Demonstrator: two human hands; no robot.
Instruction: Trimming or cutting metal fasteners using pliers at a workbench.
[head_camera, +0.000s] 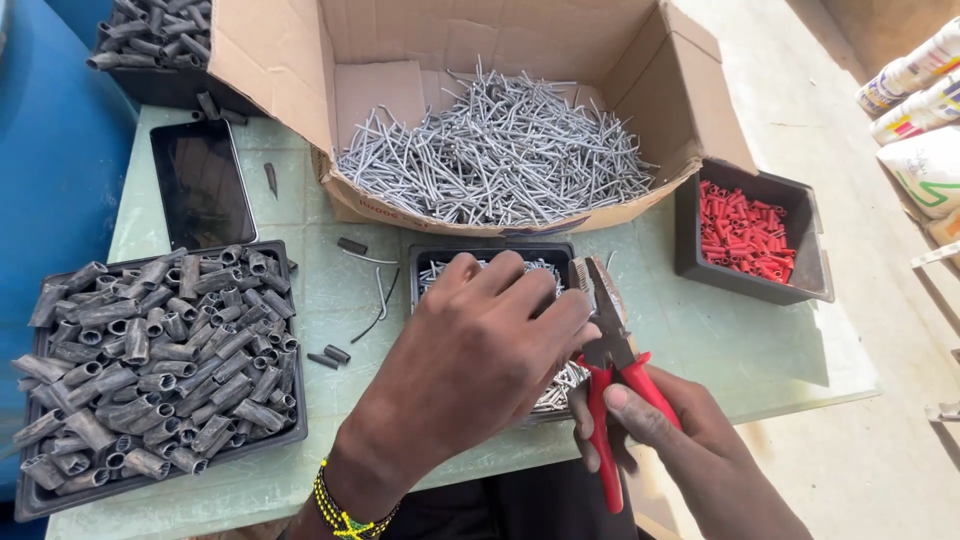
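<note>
Pliers (612, 340) with red handles sit in the right hand (680, 440), near the front edge of the green table (760, 350); the fingers are curled tight around the handles, and the metal jaws point up and stand a little open; the left hand (480, 350) reaches into a small black tray (490, 252) of silver nails, fingers bent down, and I cannot tell if it holds any; behind is a cardboard box (640, 60) full of bent wire pieces; a big tray (160, 370) of dark tubes lies to the left; a box of red plugs (745, 235) lies to the right.
</note>
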